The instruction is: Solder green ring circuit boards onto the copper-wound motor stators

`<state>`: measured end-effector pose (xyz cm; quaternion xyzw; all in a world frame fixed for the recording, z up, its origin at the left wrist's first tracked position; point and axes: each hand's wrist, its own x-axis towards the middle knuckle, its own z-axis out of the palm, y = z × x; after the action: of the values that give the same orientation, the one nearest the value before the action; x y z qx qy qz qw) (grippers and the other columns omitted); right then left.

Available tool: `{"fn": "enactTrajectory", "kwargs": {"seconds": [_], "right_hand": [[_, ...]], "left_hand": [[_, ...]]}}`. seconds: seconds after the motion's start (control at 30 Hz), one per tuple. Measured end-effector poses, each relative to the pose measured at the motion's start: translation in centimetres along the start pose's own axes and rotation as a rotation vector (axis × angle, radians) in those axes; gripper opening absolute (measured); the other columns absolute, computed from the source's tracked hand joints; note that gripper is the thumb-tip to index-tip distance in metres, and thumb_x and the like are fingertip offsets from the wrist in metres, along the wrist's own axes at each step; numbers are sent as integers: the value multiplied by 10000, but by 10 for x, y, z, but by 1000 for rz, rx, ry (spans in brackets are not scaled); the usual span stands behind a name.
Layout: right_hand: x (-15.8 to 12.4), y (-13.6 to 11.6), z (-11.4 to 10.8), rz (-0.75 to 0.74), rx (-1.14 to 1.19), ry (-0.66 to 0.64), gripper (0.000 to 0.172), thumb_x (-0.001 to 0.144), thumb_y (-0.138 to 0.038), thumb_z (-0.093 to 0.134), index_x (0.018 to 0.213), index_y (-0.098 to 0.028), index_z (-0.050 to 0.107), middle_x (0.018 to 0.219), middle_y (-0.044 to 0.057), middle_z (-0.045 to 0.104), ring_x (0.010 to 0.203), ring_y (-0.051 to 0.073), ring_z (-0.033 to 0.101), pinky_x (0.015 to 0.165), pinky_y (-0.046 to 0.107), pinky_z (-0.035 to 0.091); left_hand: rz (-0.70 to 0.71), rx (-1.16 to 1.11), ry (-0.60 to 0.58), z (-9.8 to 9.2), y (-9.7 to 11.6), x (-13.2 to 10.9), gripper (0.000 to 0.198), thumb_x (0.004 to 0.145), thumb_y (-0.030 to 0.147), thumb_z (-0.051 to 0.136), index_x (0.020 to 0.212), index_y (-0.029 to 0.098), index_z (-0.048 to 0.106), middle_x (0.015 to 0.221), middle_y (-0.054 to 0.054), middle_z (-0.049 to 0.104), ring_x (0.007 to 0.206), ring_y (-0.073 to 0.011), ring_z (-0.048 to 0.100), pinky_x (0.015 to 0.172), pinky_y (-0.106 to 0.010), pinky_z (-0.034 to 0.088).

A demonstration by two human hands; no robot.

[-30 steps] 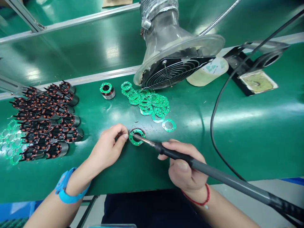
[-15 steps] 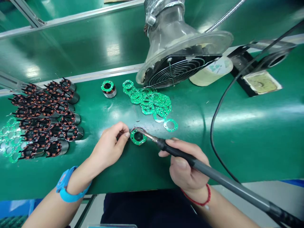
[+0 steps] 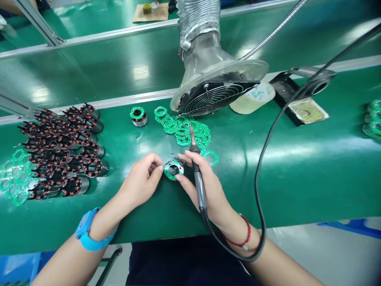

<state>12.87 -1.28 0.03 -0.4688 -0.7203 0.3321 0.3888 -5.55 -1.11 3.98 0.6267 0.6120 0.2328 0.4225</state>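
Observation:
A small motor stator topped with a green ring board (image 3: 173,169) stands on the green mat between my hands. My left hand (image 3: 142,182) is curled, its fingertips pinched at the stator's left side. My right hand (image 3: 200,187) holds a soldering iron (image 3: 197,174) along its fingers, tip pointing away from me toward the loose boards, while its thumb and forefinger touch the stator's right side. The iron's black cord (image 3: 262,159) loops round my right wrist.
Several wound stators (image 3: 61,149) lie packed at the left, with green ring boards (image 3: 13,180) beside them. A pile of ring boards (image 3: 186,128) and one finished stator (image 3: 138,115) sit ahead. A fume extractor hood (image 3: 214,79), tape roll (image 3: 253,97) and iron stand with sponge (image 3: 305,110) are beyond.
My right hand swung the iron off the stator, so its tip now points away and upward. That hand moved in and its fingers now touch the stator. The left hand stayed put.

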Motion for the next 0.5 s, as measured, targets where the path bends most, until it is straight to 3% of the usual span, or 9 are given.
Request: {"fn": "enactTrajectory", "kwargs": {"seconds": [0.1,0.17,0.3,0.5], "right_hand": [[-2,1,3,19,2,45,495,868,-262,602,1315,-265,388,1182,84,630,1102,229,617,935,426,521],[-4,1,6,13,-17,77,490,867,-271,605,1308,-264,393,1139,79,642,1072,227,625,911,417,526],[-4,0,8,-37,-109,128,419,881,-282,589,1269,-258,432,1081,64,661,999,226,642,865,404,515],[-4,-4,6,-182,-357,136,283,919,-280,539,1187,-189,530,987,71,704,882,227,647,810,381,471]], "left_hand": [[99,12,-101,3,0,-5,464,794,201,577,1219,214,392,1223,-89,504,1107,-207,513,907,-368,456],[134,50,-124,11,0,-9,599,764,209,623,1289,215,334,1298,-113,451,1210,-253,445,1008,-445,404],[107,76,83,31,-3,-8,542,800,184,558,1285,155,318,1207,-141,466,1174,-273,452,1025,-501,379],[258,92,129,36,-12,0,420,802,192,565,1190,159,408,1152,-116,459,1123,-244,456,988,-437,407]]}}
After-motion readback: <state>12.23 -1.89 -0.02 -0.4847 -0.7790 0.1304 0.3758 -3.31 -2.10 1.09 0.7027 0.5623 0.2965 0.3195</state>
